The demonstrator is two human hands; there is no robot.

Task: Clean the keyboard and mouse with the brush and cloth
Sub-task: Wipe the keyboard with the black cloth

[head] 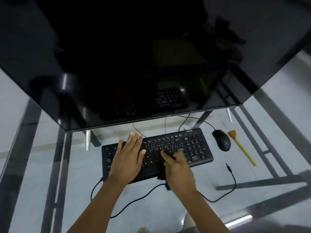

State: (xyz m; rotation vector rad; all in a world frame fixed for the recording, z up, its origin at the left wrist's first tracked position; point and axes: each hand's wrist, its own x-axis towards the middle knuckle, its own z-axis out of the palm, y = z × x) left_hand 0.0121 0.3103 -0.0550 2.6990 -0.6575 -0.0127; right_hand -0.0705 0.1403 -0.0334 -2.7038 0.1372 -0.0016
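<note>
A black keyboard lies on the glass desk. My left hand rests flat on its left half with straight fingers. My right hand grips a dark cloth and presses it on the keys near the keyboard's middle; the hand is blurred. A black mouse sits to the right of the keyboard. Just right of the mouse lies the brush, with a yellow handle and tan bristles pointing away from me.
A large dark monitor stands behind the keyboard and overhangs its far edge. The glass desk top shows the metal frame and floor below. Black cables run across the desk near me, one with a loose plug end.
</note>
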